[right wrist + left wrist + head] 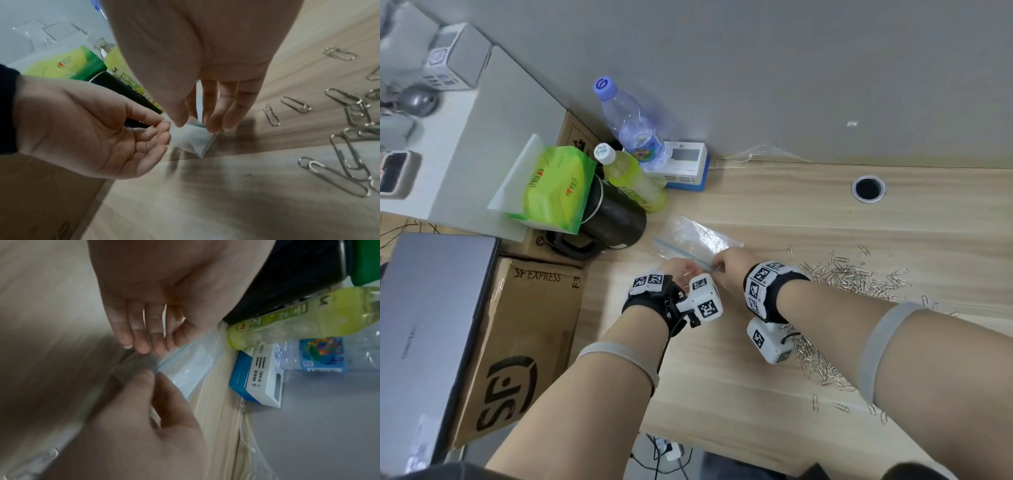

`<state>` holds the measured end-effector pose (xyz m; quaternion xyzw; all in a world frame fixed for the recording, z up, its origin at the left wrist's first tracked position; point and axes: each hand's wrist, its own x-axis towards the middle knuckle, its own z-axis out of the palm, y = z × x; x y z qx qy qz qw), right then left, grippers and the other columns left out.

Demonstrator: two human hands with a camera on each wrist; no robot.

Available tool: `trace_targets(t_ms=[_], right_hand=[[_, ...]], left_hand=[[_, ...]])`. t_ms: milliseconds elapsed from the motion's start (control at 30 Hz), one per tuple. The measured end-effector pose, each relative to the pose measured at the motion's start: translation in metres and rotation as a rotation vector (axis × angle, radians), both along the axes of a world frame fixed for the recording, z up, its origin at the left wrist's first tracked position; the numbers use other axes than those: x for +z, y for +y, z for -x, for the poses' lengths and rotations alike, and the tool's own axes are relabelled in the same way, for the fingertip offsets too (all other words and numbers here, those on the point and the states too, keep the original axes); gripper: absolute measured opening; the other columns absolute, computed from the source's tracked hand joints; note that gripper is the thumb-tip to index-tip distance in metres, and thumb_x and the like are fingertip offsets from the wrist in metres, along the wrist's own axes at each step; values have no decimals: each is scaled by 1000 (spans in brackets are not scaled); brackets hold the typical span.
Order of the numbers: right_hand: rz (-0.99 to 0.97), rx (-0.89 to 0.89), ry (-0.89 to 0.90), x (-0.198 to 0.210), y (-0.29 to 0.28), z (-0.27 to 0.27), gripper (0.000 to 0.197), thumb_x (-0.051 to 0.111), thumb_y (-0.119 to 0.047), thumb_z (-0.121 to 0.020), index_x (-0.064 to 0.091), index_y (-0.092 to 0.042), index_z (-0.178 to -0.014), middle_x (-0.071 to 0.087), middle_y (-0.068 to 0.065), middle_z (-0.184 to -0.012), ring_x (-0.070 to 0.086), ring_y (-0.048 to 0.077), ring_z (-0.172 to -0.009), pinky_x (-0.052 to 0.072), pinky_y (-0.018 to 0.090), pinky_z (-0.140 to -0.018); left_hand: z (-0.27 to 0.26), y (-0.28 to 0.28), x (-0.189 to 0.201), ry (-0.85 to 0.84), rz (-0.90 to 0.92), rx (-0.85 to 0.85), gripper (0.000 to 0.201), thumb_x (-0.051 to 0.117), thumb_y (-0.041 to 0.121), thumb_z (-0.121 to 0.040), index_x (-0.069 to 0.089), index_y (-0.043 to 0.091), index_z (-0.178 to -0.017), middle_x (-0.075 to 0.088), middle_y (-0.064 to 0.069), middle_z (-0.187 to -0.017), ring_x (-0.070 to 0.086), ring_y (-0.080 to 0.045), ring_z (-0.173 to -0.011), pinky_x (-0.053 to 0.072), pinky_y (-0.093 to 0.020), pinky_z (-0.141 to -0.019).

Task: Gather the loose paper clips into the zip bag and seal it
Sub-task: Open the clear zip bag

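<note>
I see even, soft indoor light; finger shadows streak the desk (pixel 205 186) in my right wrist view, left wrist foreground blurred, head view edges bowed.
</note>
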<state>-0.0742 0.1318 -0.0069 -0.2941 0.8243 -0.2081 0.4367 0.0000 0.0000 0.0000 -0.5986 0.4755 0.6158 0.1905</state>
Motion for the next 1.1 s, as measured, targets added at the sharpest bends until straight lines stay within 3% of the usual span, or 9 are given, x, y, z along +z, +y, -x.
trace_targets(t_ms=[167,300,400,467,600,667,800,1000,1100], right_hand=[[68,-86,-93,4,4,-2,26,53,-21,-90,69,-6,-77,64,4,-67,56,20,-62,49,30,-66],[100,-187,-105,17,3,-3,26,52,-13,-84,63,-9,-61,55,6,-57,47,20,-55,45,27,-56],[142,-273,-138,26,2,-3,26,57,-19,-88,73,-4,-74,73,11,-72,62,21,-64,55,31,-67],[193,-323,-210,30,3,-5,27,60,-27,-90,76,-7,-83,76,10,-78,68,19,-70,56,31,-74],[255,-342,-252,38,10,-8,15,67,-20,-84,77,-11,-78,72,3,-67,67,15,-66,57,33,-80],[246,-350,-245,41,15,-9,15,66,-16,-82,76,-8,-74,72,7,-66,63,16,-63,57,37,-81],[246,-357,-238,44,23,-16,16,66,-13,-81,76,-5,-72,74,16,-76,63,18,-64,57,41,-79],[249,-338,-269,50,28,-31,16,64,-10,-82,77,-2,-75,73,6,-70,63,12,-65,54,28,-77],[232,-327,-277,54,31,-39,18,62,-10,-84,76,-2,-76,72,6,-71,61,8,-59,49,16,-59]], left_hand=[[-14,4,5,58,9,154,12,64,15,-91,65,4,-95,69,-8,-86,66,-23,-71,55,-34,-62],[-17,10,17,103,49,113,12,65,16,-91,66,4,-94,69,-9,-88,68,-23,-73,56,-30,-54],[-18,11,26,143,39,42,26,66,20,-93,69,1,-109,72,-12,-106,71,-22,-82,56,-28,-56],[-17,12,33,160,44,1,29,66,24,-92,69,3,-112,73,-11,-110,72,-20,-85,55,-26,-60],[-20,14,41,199,66,-50,22,68,29,-90,71,10,-101,74,-7,-102,71,-18,-90,54,-28,-75],[-23,17,45,221,74,-71,25,71,30,-88,71,10,-102,74,-5,-100,71,-19,-91,55,-30,-79],[-33,22,51,249,83,-120,30,77,25,-82,71,8,-106,74,-7,-100,70,-18,-86,57,-29,-78],[-49,29,59,253,107,-144,26,72,11,-82,70,1,-105,74,-13,-100,71,-21,-87,59,-31,-81],[-56,33,66,261,93,-136,7,63,6,-84,67,4,-90,71,-11,-89,69,-23,-81,56,-36,-87]])
